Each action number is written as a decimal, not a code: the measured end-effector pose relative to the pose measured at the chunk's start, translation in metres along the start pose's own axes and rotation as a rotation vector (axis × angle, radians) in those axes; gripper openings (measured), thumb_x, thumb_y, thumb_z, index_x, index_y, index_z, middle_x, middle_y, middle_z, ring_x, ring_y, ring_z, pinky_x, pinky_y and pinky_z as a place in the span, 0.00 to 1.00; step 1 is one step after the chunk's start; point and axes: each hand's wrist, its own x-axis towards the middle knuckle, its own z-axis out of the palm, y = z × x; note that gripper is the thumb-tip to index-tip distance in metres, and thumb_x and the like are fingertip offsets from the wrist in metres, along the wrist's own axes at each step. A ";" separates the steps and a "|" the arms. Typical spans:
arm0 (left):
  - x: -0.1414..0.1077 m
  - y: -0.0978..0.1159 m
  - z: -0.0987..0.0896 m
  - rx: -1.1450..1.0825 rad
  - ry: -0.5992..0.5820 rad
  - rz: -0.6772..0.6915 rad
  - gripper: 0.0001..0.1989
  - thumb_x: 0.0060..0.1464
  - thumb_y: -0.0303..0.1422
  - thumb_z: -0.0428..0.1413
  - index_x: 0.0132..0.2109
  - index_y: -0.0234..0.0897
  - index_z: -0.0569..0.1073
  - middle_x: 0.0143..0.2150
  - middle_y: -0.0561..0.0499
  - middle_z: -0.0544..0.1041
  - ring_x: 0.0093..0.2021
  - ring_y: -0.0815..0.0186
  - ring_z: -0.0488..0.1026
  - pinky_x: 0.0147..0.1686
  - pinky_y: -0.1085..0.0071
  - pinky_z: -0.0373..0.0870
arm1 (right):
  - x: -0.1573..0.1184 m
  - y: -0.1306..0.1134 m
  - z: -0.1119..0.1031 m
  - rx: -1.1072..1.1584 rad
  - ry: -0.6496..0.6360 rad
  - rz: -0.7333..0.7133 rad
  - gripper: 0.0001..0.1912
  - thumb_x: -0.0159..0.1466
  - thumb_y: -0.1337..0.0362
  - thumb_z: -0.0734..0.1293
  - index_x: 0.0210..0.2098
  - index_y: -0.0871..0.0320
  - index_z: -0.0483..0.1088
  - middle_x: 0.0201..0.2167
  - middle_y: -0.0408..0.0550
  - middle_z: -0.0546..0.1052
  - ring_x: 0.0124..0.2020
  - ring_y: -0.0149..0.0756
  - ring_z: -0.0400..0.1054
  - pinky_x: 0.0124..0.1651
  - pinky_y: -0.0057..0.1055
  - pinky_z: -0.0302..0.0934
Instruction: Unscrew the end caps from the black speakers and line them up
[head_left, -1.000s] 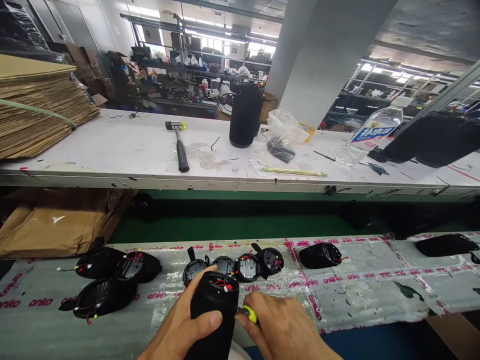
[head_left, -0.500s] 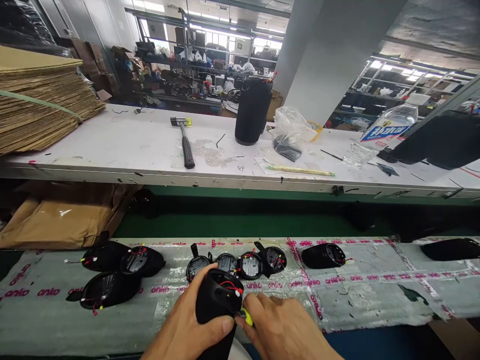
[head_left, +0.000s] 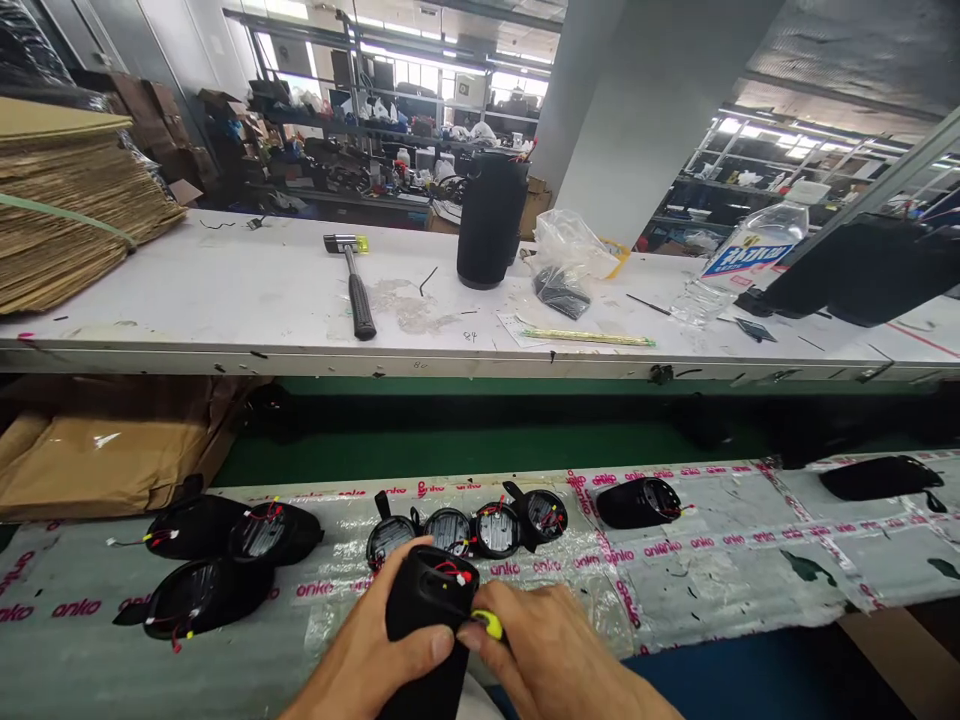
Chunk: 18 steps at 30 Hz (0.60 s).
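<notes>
My left hand [head_left: 379, 640] is wrapped round a black cylindrical speaker housing [head_left: 429, 668], its thumb pressed on the near side. The end with an oval opening, with red wires and a white connector, faces up. Closed on a small tool with a yellow-green handle [head_left: 491, 625], my right hand [head_left: 562, 640] works at the right edge of the housing's rim. The tool's tip is hidden by the fingers and rim. Just beyond, several round black units with wires [head_left: 497, 530] stand in a row.
More black housings lie on the left [head_left: 210, 597], right of centre [head_left: 637, 503] and far right [head_left: 881, 478] of the plastic-covered bench [head_left: 720, 600]. On the white shelf [head_left: 285, 290] are a hammer [head_left: 360, 300], a black cylinder [head_left: 491, 220] and a plastic bottle [head_left: 750, 260]. Stacked cardboard [head_left: 67, 210] stands left.
The view has shifted slightly, so the shelf items sit further left. Both hands keep hold of the housing and the tool, and the tool's yellow-green handle has turned slightly.
</notes>
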 end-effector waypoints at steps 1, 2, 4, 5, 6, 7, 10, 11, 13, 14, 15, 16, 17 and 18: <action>0.000 -0.001 -0.002 -0.049 -0.034 -0.005 0.42 0.47 0.49 0.65 0.66 0.46 0.63 0.61 0.46 0.77 0.63 0.44 0.70 0.65 0.51 0.59 | -0.001 0.002 0.002 0.063 0.019 0.037 0.08 0.67 0.67 0.68 0.40 0.53 0.63 0.27 0.37 0.79 0.25 0.39 0.77 0.26 0.34 0.51; 0.000 -0.002 -0.003 -0.083 -0.046 -0.011 0.43 0.47 0.49 0.65 0.67 0.46 0.61 0.63 0.46 0.76 0.65 0.45 0.68 0.66 0.52 0.58 | -0.001 0.003 0.003 0.096 0.027 0.066 0.06 0.69 0.66 0.66 0.41 0.53 0.62 0.28 0.37 0.79 0.26 0.40 0.77 0.27 0.34 0.52; -0.001 -0.003 -0.005 -0.125 -0.036 -0.050 0.42 0.50 0.49 0.63 0.69 0.47 0.59 0.64 0.47 0.75 0.66 0.45 0.68 0.68 0.51 0.57 | -0.002 0.004 0.004 0.078 0.018 0.083 0.04 0.71 0.65 0.64 0.41 0.52 0.61 0.29 0.39 0.79 0.26 0.42 0.77 0.26 0.35 0.49; -0.003 -0.002 -0.006 -0.134 -0.022 -0.080 0.40 0.52 0.49 0.61 0.69 0.48 0.59 0.64 0.48 0.76 0.65 0.45 0.69 0.68 0.49 0.56 | -0.002 0.004 0.004 0.054 0.004 0.074 0.04 0.71 0.64 0.63 0.40 0.52 0.61 0.29 0.39 0.79 0.26 0.43 0.77 0.25 0.35 0.47; -0.004 -0.002 -0.006 -0.132 -0.006 -0.108 0.38 0.54 0.50 0.58 0.69 0.48 0.60 0.64 0.49 0.76 0.65 0.45 0.69 0.69 0.48 0.56 | -0.001 0.003 0.003 0.030 -0.015 0.062 0.04 0.71 0.63 0.62 0.40 0.52 0.60 0.29 0.40 0.79 0.25 0.43 0.77 0.25 0.35 0.45; -0.006 -0.001 -0.007 -0.118 0.011 -0.126 0.36 0.55 0.50 0.57 0.68 0.49 0.62 0.64 0.50 0.76 0.66 0.45 0.68 0.69 0.48 0.56 | 0.000 0.002 0.001 0.007 -0.032 0.052 0.05 0.71 0.63 0.63 0.39 0.52 0.60 0.28 0.40 0.78 0.24 0.43 0.76 0.24 0.35 0.43; -0.009 0.005 -0.007 -0.056 0.058 -0.094 0.34 0.54 0.49 0.60 0.67 0.49 0.66 0.68 0.51 0.72 0.71 0.47 0.60 0.69 0.52 0.56 | 0.003 -0.005 -0.005 -0.053 -0.058 0.029 0.06 0.68 0.64 0.64 0.38 0.52 0.59 0.25 0.40 0.76 0.20 0.42 0.73 0.22 0.35 0.38; -0.009 0.007 -0.007 -0.052 0.064 -0.079 0.35 0.53 0.49 0.61 0.66 0.48 0.66 0.68 0.51 0.71 0.72 0.48 0.58 0.69 0.53 0.56 | 0.004 -0.006 -0.007 -0.071 -0.061 0.014 0.07 0.67 0.64 0.64 0.37 0.52 0.59 0.25 0.40 0.76 0.20 0.42 0.73 0.22 0.35 0.37; -0.010 0.009 -0.007 -0.076 0.049 -0.075 0.36 0.52 0.48 0.63 0.66 0.48 0.66 0.67 0.50 0.72 0.72 0.48 0.59 0.69 0.54 0.57 | 0.004 -0.009 -0.008 -0.095 -0.067 -0.014 0.07 0.66 0.66 0.64 0.37 0.52 0.59 0.25 0.40 0.75 0.19 0.41 0.73 0.22 0.35 0.36; -0.009 0.009 -0.007 -0.090 0.035 -0.076 0.36 0.52 0.47 0.63 0.65 0.47 0.67 0.67 0.50 0.73 0.71 0.48 0.60 0.68 0.54 0.58 | 0.004 -0.009 -0.007 -0.103 -0.070 -0.015 0.07 0.66 0.66 0.64 0.37 0.52 0.59 0.25 0.40 0.75 0.20 0.41 0.73 0.22 0.35 0.36; -0.009 0.008 -0.007 -0.102 0.021 -0.078 0.35 0.51 0.47 0.63 0.65 0.47 0.67 0.67 0.50 0.73 0.70 0.47 0.61 0.68 0.53 0.59 | 0.003 -0.008 -0.006 -0.107 -0.073 -0.012 0.07 0.66 0.66 0.64 0.37 0.52 0.58 0.26 0.40 0.75 0.20 0.41 0.73 0.22 0.35 0.36; -0.009 0.007 -0.007 -0.110 0.012 -0.077 0.35 0.51 0.47 0.64 0.64 0.47 0.68 0.67 0.50 0.72 0.70 0.46 0.60 0.68 0.53 0.59 | 0.002 -0.007 -0.005 -0.104 -0.078 -0.011 0.07 0.67 0.66 0.64 0.38 0.51 0.58 0.26 0.40 0.75 0.21 0.41 0.73 0.22 0.35 0.36; -0.008 0.005 -0.008 -0.109 0.013 -0.072 0.35 0.50 0.47 0.64 0.64 0.47 0.68 0.69 0.50 0.71 0.71 0.46 0.59 0.68 0.52 0.57 | 0.001 -0.005 -0.003 -0.103 -0.081 -0.012 0.07 0.67 0.66 0.64 0.38 0.51 0.58 0.27 0.40 0.76 0.22 0.41 0.74 0.22 0.36 0.36; -0.008 0.003 -0.008 -0.097 0.027 -0.069 0.35 0.50 0.47 0.64 0.64 0.46 0.68 0.70 0.50 0.69 0.72 0.45 0.56 0.70 0.51 0.54 | 0.000 -0.003 -0.001 -0.104 -0.085 -0.017 0.07 0.67 0.66 0.63 0.39 0.51 0.58 0.27 0.40 0.76 0.22 0.41 0.74 0.23 0.36 0.36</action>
